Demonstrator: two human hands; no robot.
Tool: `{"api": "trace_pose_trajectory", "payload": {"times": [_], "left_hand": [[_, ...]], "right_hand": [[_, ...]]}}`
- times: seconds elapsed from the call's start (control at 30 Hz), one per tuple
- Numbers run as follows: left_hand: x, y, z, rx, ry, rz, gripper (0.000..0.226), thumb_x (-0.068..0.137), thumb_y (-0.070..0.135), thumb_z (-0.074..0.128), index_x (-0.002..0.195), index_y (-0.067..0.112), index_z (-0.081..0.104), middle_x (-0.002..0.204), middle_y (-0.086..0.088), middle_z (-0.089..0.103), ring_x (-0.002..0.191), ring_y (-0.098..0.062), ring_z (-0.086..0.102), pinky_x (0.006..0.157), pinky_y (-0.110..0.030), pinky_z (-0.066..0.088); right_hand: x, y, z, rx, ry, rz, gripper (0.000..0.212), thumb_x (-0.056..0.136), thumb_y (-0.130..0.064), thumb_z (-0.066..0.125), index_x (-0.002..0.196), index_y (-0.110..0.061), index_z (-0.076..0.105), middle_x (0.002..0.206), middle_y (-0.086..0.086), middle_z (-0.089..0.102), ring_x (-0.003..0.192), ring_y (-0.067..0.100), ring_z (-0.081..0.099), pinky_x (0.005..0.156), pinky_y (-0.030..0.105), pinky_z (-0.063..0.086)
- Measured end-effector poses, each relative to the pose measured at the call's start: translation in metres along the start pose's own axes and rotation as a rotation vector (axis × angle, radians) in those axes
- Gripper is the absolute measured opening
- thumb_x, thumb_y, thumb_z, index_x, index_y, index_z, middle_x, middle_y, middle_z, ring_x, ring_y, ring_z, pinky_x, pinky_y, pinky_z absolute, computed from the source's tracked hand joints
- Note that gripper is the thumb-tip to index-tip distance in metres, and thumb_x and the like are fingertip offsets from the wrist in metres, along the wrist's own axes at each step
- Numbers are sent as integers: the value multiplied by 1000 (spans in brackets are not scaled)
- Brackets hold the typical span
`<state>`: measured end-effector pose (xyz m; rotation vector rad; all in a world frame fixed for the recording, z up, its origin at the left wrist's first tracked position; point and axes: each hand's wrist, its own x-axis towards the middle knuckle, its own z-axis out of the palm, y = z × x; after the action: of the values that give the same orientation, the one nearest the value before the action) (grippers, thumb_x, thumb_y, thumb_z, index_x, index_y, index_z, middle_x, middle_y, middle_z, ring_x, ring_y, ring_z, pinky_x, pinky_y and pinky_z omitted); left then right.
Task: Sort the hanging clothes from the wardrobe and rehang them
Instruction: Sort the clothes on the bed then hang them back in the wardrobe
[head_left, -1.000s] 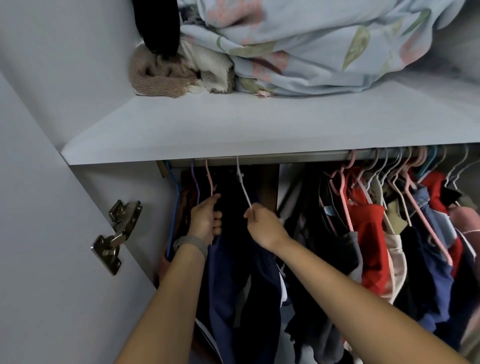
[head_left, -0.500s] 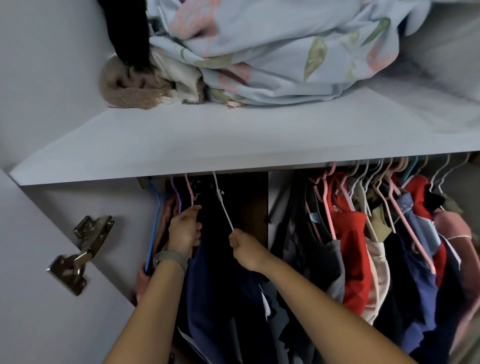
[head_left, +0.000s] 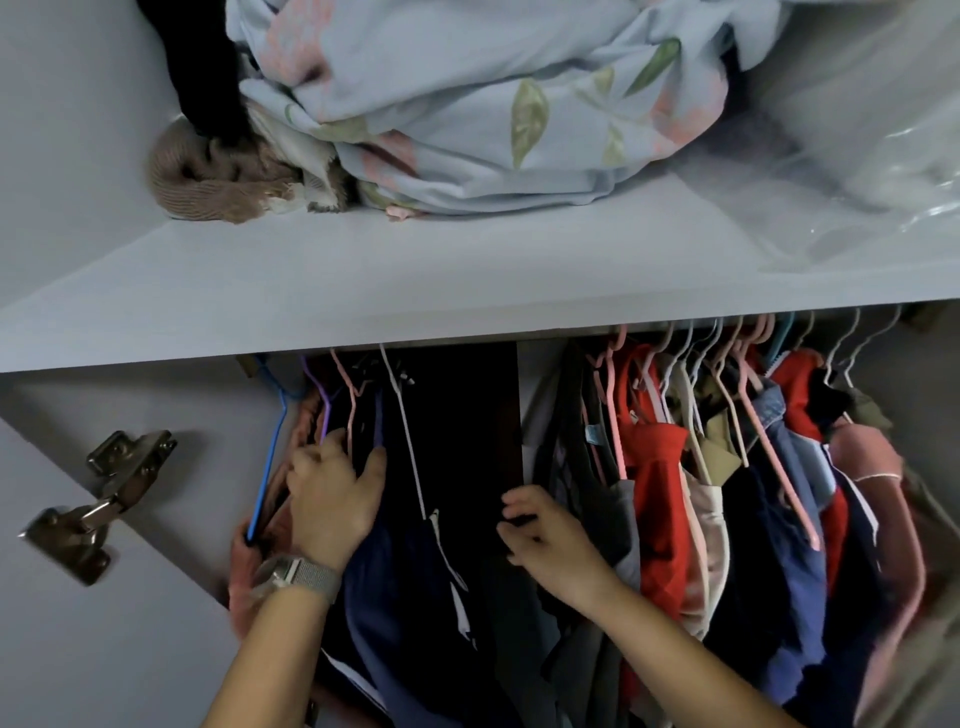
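A pale grey shelf spans the wardrobe, carrying a floral blue quilt at 12 o'clock and a brown knit at 10 o'clock. A metal hinge sits on the grey door at 8 o'clock.

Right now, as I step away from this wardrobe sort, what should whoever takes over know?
Left hand: fingers among the hangers at the rail's left end, by the blue hanger; grip unclear.
Right hand: fingers curled at dark cloth in the gap; grip unclear.
White hanger hangs between the hands, touched by neither.
Red garment and the rest crowd the right side.
Everything hangs; sorting remains.
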<state>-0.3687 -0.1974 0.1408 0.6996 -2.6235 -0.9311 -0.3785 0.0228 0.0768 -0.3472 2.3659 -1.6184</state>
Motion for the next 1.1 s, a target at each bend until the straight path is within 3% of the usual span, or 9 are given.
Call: {"api": "trace_pose_trajectory", "payload": {"times": [0.1, 0.23, 0.43, 0.53, 0.6, 0.67, 0.73, 0.87, 1.1], "left_hand": [[-37, 20, -7, 155, 172, 298, 55, 85, 44, 56, 129, 12, 51, 117, -17, 48, 111, -37, 41, 96, -45, 35], [-66, 46, 6, 156, -9, 555, 61, 82, 54, 35, 129, 21, 52, 118, -1, 52, 107, -23, 43, 93, -38, 41], [-109, 76, 44, 160, -255, 794, 46, 90, 39, 50, 134, 29, 44, 122, 9, 50, 112, -13, 43, 95, -34, 44], [-150, 83, 62, 128, -361, 865, 47, 89, 41, 48, 134, 30, 41, 123, 11, 48, 114, -11, 44, 96, -31, 43], [-180, 83, 76, 93, -430, 903, 52, 87, 44, 48, 135, 31, 36, 124, 11, 48, 114, -12, 45, 97, -32, 42], [-212, 82, 91, 22, -500, 935, 59, 84, 43, 52, 137, 32, 30, 128, 9, 46, 118, -13, 44, 100, -32, 41], [-248, 85, 106, 15, -589, 999, 66, 82, 41, 55, 141, 29, 26, 133, 8, 44, 124, -15, 41, 103, -31, 38], [-325, 109, 134, 133, -688, 1260, 62, 81, 43, 54, 138, 29, 32, 122, 2, 49, 113, -25, 50, 90, -39, 45], [-473, 144, 149, 279, -973, 1666, 58, 85, 42, 53, 139, 33, 30, 126, 1, 50, 116, -26, 50, 94, -40, 43]], "right_hand": [[-34, 22, -29, -36, 94, -36, 25, 85, -9, 65, 92, -32, 59, 93, -7, 64, 83, 5, 62, 78, 21, 52], [-86, 32, -57, -71, 294, -52, 33, 78, 0, 71, 90, -30, 61, 88, -4, 66, 87, 2, 62, 71, 10, 48], [-179, 54, -98, -261, 495, 63, 43, 71, -3, 76, 87, -39, 59, 85, -17, 67, 86, 1, 62, 72, 12, 47], [-234, 74, -106, -416, 596, 165, 60, 58, -3, 85, 87, -47, 56, 75, -18, 66, 77, -2, 61, 69, 6, 43], [-275, 89, -102, -503, 647, 249, 64, 50, -3, 89, 91, -40, 57, 72, -16, 64, 66, 8, 62, 68, 16, 45], [-318, 102, -98, -563, 697, 319, 63, 47, -5, 91, 96, -31, 61, 75, -10, 64, 68, 21, 66, 69, 28, 46], [-369, 113, -94, -567, 768, 408, 58, 49, -10, 92, 99, -22, 66, 77, -6, 66, 73, 21, 67, 70, 29, 45], [-466, 119, -90, -488, 945, 575, 55, 61, -21, 88, 104, -31, 57, 85, -3, 65, 83, 22, 62, 73, 29, 42], [-596, 132, -103, -394, 1226, 783, 52, 65, -36, 84, 102, -32, 49, 98, -5, 57, 91, 17, 55, 74, 34, 45]]}}
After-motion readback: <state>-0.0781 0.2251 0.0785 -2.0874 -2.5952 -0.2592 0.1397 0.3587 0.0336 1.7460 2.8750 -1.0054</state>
